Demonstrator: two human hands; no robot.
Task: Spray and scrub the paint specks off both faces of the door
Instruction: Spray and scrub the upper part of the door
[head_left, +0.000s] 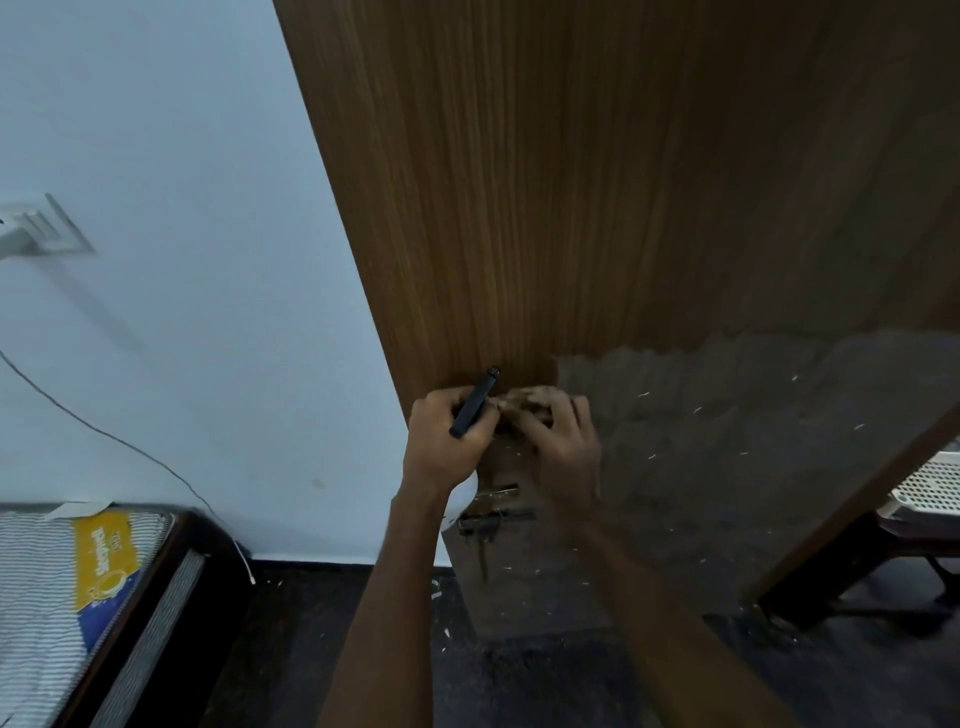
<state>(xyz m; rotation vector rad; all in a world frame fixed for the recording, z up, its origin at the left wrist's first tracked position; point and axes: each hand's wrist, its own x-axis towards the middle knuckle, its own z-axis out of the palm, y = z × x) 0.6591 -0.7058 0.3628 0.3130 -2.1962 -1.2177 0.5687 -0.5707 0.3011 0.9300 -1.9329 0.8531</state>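
Gripping a slim black tool (474, 402) in a curled fist, the left hand (448, 434) is up against the brown wooden door (571, 208), near its left edge. The tool's long axis runs on a slant, its upper tip pointing up and to the right toward the door face, its lower end poking out below the knuckles. Just beside it, the right hand (558, 441) has its fingers bent and bunched, fingertips at the wood; whether they pinch anything I cannot tell, since that spot is blurred. A dull grey patch (727, 467) with pale specks covers the door's lower part. Below the wrists sits a metal latch (493, 519). A striped mattress (67, 597) lies at far left by the pale wall (156, 156).
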